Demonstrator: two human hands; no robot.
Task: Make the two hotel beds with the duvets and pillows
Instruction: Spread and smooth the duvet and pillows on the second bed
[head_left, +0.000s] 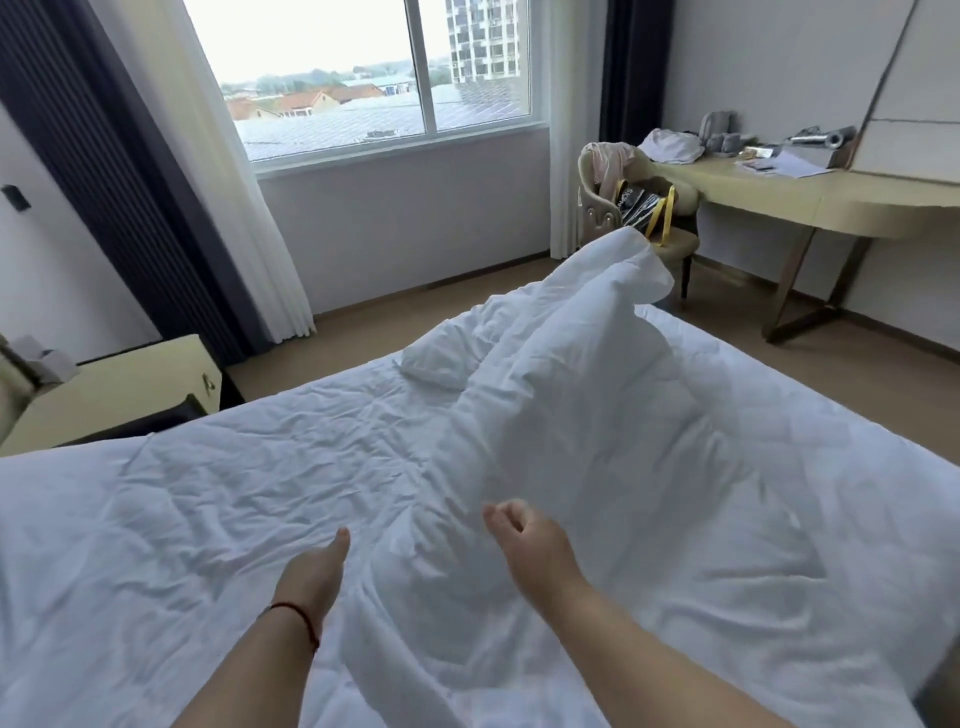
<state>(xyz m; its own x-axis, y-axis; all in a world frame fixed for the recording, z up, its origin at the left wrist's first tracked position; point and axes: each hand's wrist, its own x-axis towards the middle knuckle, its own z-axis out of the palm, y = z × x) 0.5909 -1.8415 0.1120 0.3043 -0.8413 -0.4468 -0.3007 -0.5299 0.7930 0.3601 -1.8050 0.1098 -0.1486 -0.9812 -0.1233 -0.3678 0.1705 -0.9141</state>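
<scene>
A: What is seen around the bed (156, 519)?

B: A window (374, 78) is flanked by curtains (208, 182). A chair (670, 244) draped with clothes and a bag is set beside a cluttered desk (810, 197) on the right. A nightstand (119, 395) is placed at the left.

A: And the duvet (597, 415)?

B: It is bunched into a raised ridge across the bed, with a pillow (441, 364) partly covered beyond it.

A: The fingers?

B: The left hand (317, 571) is extended over the sheet, fingers straight and together. The right hand (530, 545) is loosely curled just above the duvet; nothing is gripped.
</scene>
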